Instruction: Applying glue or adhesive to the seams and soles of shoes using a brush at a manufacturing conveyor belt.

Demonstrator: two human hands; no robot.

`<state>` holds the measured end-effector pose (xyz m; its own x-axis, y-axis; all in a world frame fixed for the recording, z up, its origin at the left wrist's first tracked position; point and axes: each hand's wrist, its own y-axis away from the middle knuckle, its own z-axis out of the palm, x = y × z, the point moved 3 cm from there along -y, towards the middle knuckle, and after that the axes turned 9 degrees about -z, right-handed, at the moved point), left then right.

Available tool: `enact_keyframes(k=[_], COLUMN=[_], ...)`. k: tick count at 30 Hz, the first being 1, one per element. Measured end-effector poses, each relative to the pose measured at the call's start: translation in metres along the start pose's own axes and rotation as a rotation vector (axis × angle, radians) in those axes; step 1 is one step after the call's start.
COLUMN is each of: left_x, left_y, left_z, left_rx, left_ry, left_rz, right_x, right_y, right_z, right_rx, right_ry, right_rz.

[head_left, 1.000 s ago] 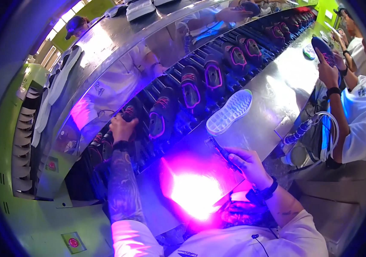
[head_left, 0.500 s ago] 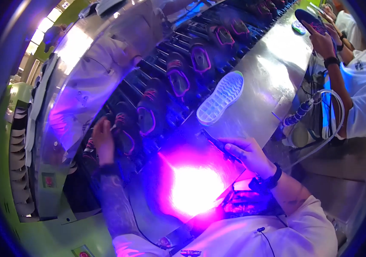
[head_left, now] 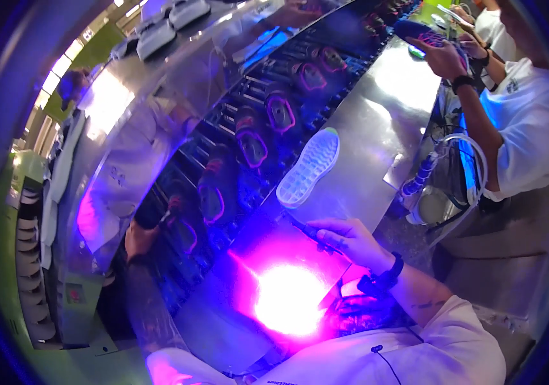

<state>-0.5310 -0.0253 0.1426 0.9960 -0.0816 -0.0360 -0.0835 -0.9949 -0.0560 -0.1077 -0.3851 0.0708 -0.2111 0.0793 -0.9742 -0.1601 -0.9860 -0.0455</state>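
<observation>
My right hand (head_left: 345, 240) is closed around a slim dark hand tool (head_left: 303, 226), whose kind I cannot make out. Its tip points toward a white shoe sole (head_left: 309, 168) with a grid-patterned face up, lying on the metal table. At the left, my left hand (head_left: 139, 241) is closed at the end of a dark shoe upper (head_left: 148, 214); some of its fingers are hidden. Beside that hand, a dark shoe upper with pink trim (head_left: 183, 228) sits on the roller conveyor, and another shoe upper (head_left: 211, 192) is just beyond.
Bright pink-violet light washes over the metal table (head_left: 370, 154) in front of me. More pink-trimmed uppers line the roller conveyor (head_left: 223, 114). A shiny metal guard (head_left: 178, 80) runs along its far side. At right, a co-worker's hand (head_left: 444, 59) holds a shoe near a corrugated hose (head_left: 419, 179).
My left hand has moved down and left, and now has a dark upper at it. The view has shifted, so the sole and uppers appear farther left. My right hand still holds the tool.
</observation>
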Motion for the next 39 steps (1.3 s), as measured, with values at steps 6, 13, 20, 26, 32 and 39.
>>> enact_keyframes(k=[6,13,20,26,32,39], left_x=[-0.039,0.059,0.082,0.105,0.100,0.107], left_y=[0.168,0.359,0.469,0.521,0.519,0.515], left_z=[-0.013,-0.050,0.013,0.042,0.042,0.040], left_rx=[0.346,0.536,0.284,0.532,0.384,0.429], left_ry=[0.806,0.915,1.080,0.749,0.622,0.641], left_rz=[0.038,0.197,0.525,0.727,0.988,0.941], right_x=[-0.001,-0.042,-0.017,0.002,0.001,0.002], right_y=[0.005,0.026,0.068,0.050,0.047,0.073], right_z=[0.003,0.057,0.107,0.126,0.120,0.114], right_rx=[-0.047,-0.231,-0.339,-0.275,-0.325,-0.244], right_ry=[0.257,0.629,0.584,0.586,0.715,0.502], right_rz=[-0.097,-0.234,-0.338,-0.131,-0.039,0.237])
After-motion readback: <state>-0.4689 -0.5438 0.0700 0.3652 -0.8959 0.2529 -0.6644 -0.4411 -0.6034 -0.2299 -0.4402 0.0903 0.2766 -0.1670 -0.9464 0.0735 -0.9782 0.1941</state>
